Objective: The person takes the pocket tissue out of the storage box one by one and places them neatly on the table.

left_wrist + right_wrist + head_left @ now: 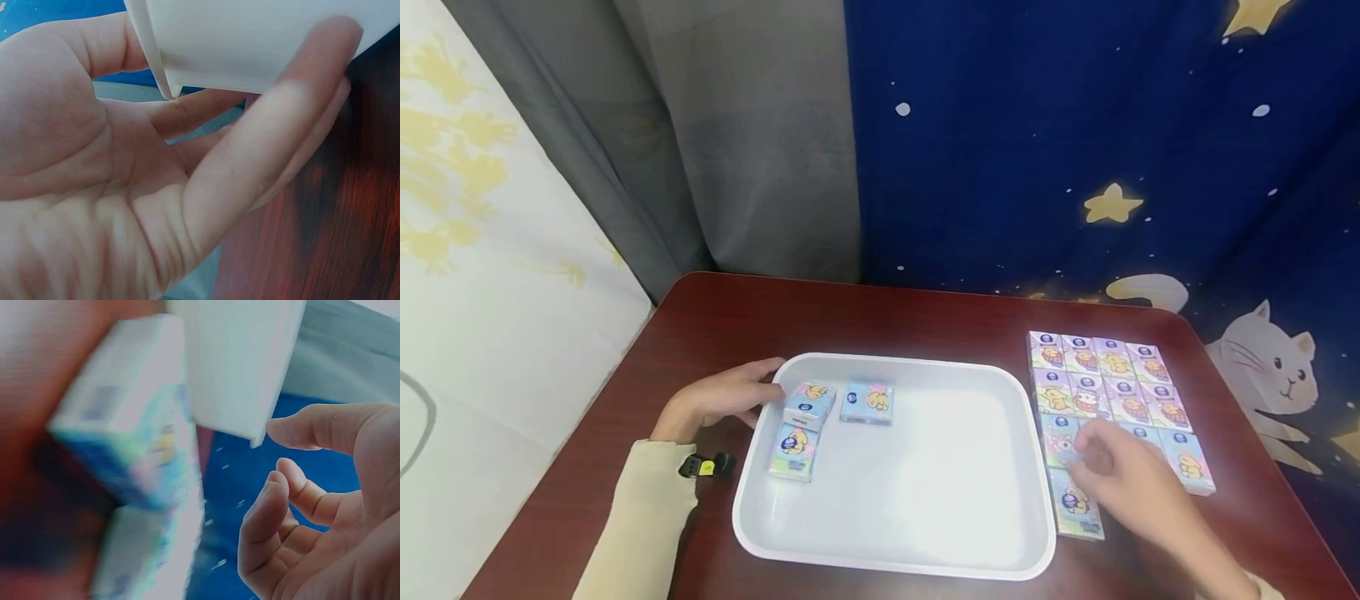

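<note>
The white tray lies on the table, its outer wall large in the left wrist view. At its left rim, my left hand holds the edge, fingers against the wall. Inside the tray are three small pastel tissue packs, one leaning on another, the third apart. My right hand hovers over rows of similar packs right of the tray. Thumb and fingers are loosely bent with a gap between them, holding nothing. A front pack lies just left of that hand.
The dark red table reaches back to a blue curtain and a grey curtain. A white patterned surface stands along the left. The pack rows sit close to the tray's right rim.
</note>
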`<state>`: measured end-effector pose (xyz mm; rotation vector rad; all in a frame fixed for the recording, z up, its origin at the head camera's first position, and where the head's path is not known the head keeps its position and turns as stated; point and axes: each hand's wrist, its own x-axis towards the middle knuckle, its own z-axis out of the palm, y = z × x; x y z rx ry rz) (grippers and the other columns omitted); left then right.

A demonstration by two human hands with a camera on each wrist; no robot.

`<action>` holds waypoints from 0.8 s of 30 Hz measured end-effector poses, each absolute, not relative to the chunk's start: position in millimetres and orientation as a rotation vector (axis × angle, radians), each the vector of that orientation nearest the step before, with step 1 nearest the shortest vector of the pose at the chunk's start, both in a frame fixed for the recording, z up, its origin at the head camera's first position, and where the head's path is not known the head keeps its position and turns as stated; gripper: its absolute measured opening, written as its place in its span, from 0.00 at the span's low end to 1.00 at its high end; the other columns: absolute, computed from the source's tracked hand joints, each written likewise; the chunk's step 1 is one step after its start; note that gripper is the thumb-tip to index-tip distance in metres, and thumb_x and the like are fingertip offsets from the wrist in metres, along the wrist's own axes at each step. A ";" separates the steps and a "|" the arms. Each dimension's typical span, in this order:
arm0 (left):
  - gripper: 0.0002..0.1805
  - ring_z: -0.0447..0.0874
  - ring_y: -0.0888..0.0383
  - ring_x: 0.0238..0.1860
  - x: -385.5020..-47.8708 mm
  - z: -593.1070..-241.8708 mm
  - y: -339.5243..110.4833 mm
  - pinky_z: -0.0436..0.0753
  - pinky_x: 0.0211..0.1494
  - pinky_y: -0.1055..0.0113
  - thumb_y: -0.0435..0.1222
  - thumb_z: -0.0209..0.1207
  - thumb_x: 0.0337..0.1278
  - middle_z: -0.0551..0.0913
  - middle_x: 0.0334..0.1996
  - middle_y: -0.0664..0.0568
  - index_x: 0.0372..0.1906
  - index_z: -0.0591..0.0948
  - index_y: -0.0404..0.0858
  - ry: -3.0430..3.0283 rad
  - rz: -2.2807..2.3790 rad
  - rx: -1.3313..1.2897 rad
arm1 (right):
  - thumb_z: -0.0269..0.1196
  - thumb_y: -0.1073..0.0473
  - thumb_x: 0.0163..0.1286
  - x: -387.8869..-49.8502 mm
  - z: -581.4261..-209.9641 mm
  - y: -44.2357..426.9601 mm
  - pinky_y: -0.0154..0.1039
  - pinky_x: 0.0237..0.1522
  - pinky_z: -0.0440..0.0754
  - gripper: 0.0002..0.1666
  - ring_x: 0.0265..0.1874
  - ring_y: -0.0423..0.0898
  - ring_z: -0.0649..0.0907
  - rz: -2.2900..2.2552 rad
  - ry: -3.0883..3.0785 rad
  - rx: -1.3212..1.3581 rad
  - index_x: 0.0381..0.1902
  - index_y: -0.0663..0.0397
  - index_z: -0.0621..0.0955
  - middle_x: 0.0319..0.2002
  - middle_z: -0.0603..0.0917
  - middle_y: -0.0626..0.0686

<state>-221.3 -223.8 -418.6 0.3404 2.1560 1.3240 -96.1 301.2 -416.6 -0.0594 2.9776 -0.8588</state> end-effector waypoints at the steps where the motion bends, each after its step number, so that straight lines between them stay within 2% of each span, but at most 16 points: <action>1: 0.30 0.93 0.43 0.49 -220.9 -418.5 -223.6 0.93 0.48 0.45 0.34 0.63 0.77 0.86 0.60 0.37 0.76 0.69 0.32 2.155 1.327 0.339 | 0.78 0.59 0.69 -100.1 -411.1 297.3 0.39 0.30 0.77 0.16 0.29 0.45 0.79 -0.863 2.982 -0.083 0.47 0.52 0.81 0.30 0.82 0.47; 7: 0.31 0.93 0.43 0.48 -220.2 -418.1 -223.0 0.93 0.46 0.46 0.34 0.63 0.76 0.86 0.59 0.37 0.77 0.68 0.31 2.162 1.334 0.343 | 0.78 0.59 0.67 -127.3 -380.8 264.7 0.40 0.32 0.77 0.14 0.30 0.43 0.76 -0.802 3.059 -0.345 0.45 0.47 0.83 0.32 0.81 0.43; 13: 0.31 0.93 0.43 0.47 -221.3 -417.3 -226.0 0.94 0.45 0.46 0.34 0.63 0.76 0.86 0.58 0.38 0.77 0.68 0.32 2.159 1.330 0.318 | 0.76 0.61 0.67 -155.6 -358.5 222.4 0.41 0.36 0.82 0.12 0.34 0.44 0.80 -0.755 3.013 -0.631 0.44 0.46 0.84 0.35 0.84 0.43; 19: 0.32 0.92 0.44 0.48 -221.6 -410.8 -233.8 0.94 0.44 0.46 0.34 0.61 0.76 0.85 0.57 0.37 0.77 0.67 0.30 2.137 1.336 0.290 | 0.76 0.63 0.67 -177.0 -356.3 183.3 0.41 0.40 0.86 0.10 0.37 0.46 0.84 -0.755 2.917 -0.835 0.42 0.46 0.86 0.36 0.86 0.44; 24: 0.34 0.92 0.42 0.51 -221.4 -403.8 -240.9 0.93 0.45 0.45 0.33 0.66 0.74 0.83 0.62 0.34 0.78 0.67 0.28 2.130 1.344 0.290 | 0.77 0.62 0.68 -187.8 -360.6 157.5 0.40 0.39 0.86 0.10 0.37 0.47 0.85 -0.735 2.855 -0.930 0.43 0.47 0.86 0.37 0.86 0.45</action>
